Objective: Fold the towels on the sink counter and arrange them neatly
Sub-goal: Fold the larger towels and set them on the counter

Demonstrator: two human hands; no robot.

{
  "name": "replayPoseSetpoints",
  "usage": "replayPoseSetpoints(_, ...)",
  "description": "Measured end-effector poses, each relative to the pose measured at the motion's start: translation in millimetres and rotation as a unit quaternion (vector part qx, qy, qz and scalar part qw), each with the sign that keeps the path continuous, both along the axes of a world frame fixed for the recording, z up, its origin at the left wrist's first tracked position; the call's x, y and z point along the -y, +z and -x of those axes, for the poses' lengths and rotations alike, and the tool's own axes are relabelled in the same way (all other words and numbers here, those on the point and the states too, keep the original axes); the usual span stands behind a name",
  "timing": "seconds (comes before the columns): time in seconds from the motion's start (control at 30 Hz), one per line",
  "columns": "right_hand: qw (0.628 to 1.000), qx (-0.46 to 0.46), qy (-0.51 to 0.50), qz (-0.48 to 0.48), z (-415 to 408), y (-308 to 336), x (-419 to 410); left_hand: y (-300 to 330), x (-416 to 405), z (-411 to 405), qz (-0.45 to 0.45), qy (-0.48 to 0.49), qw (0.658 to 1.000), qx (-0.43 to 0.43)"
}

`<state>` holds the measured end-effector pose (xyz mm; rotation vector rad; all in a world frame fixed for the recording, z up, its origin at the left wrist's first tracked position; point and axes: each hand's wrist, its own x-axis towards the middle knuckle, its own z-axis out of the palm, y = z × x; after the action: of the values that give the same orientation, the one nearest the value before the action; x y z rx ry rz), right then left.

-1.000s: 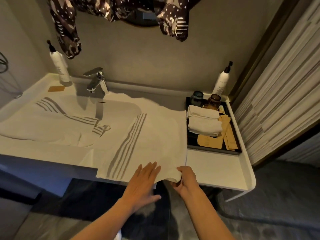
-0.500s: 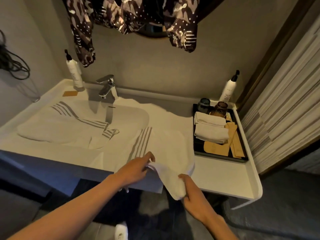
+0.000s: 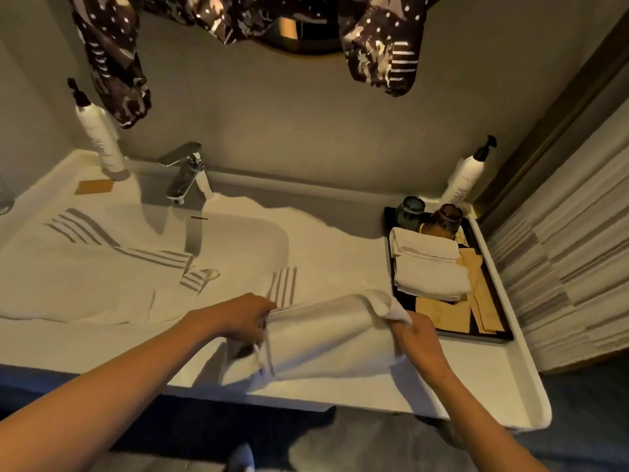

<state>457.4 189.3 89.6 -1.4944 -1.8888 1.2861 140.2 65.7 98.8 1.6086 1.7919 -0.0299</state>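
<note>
Moved: my hands have lifted the striped towel's (image 3: pixel 326 335) near edge up off the bench (image 3: pixel 476 386) lip.
Left hand (image 3: pixel 238 316): clenched on its left corner.
Right hand (image 3: pixel 413 338): pinching the right corner.
Open room: bare bench between towel and black tray (image 3: pixel 490 332).

head-worn wide view, looking steeply down, close over the sink counter (image 3: pixel 503 376)
</note>
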Motion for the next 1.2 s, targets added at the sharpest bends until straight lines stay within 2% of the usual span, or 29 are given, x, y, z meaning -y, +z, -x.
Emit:
replayPoseSetpoints(0.1,0.997,0.028,-0.070,-0.002,17.3,-3.8,-19.8,-4.2,-33.7,33.8,-0.027,0.061,0.998,-0.016)
replayPoseSetpoints(0.2,0.989,0.061,-0.131,-0.041,35.1,-4.5,-37.6,-1.3,-73.6,60.5,-0.084,0.125,0.988,0.029)
replayPoseSetpoints(0.3,0.985,0.100,-0.119,-0.067,45.6,-8.3,-46.3,-16.1,-96.0,79.4,-0.108,0.221,0.968,0.052)
replayPoseSetpoints(0.33,0.981,0.119,-0.115,-0.098,49.5,-10.0,-45.1,-24.2,-97.6,83.9,-0.119,0.265,0.956,0.039)
replayPoseSetpoints(0.4,0.962,0.130,-0.111,-0.212,58.4,-12.5,-33.5,-38.1,-88.1,80.6,-0.197,0.319,0.925,-0.058)
replayPoseSetpoints(0.43,0.947,0.124,-0.088,-0.283,67.1,-14.1,-25.1,-45.8,-81.2,71.8,-0.268,0.293,0.913,-0.094)
replayPoseSetpoints(0.5,0.913,0.156,0.029,-0.376,88.8,-21.7,-9.3,-54.4,-65.8,38.2,-0.374,0.116,0.917,-0.075)
replayPoseSetpoints(0.57,0.893,0.220,0.141,-0.368,106.7,-44.9,-1.9,-67.7,-58.5,2.9,-0.376,-0.060,0.924,-0.042)
replayPoseSetpoints(0.6,0.889,0.256,0.165,-0.341,111.2,-58.8,-1.5,-77.6,-57.0,-10.9,-0.347,-0.096,0.932,-0.034)
replayPoseSetpoints(0.7,0.882,0.334,0.161,-0.290,105.2,-87.1,-1.7,-101.6,-51.9,-25.5,-0.260,-0.101,0.958,-0.066)
replayPoseSetpoints(0.83,0.874,0.364,0.161,-0.277,99.8,-93.0,0.4,-114.7,-46.9,-21.3,-0.267,-0.094,0.955,-0.092)
replayPoseSetpoints(0.97,0.891,0.345,0.155,-0.252,104.7,-82.3,7.3,-109.9,-43.1,-29.5,-0.253,-0.081,0.958,-0.106)
replayPoseSetpoints(1.07,0.910,0.289,0.041,-0.294,83.9,-66.9,17.7,-100.6,-44.4,-40.2,-0.245,-0.066,0.961,-0.108)
replayPoseSetpoints(1.13,0.901,0.309,-0.066,-0.295,61.3,-57.5,18.8,-95.9,-46.2,-52.8,-0.236,-0.083,0.963,-0.097)
replayPoseSetpoints(1.2,0.891,0.357,-0.121,-0.253,45.5,-49.3,12.7,-92.5,-45.7,-64.2,-0.228,-0.109,0.964,-0.084)
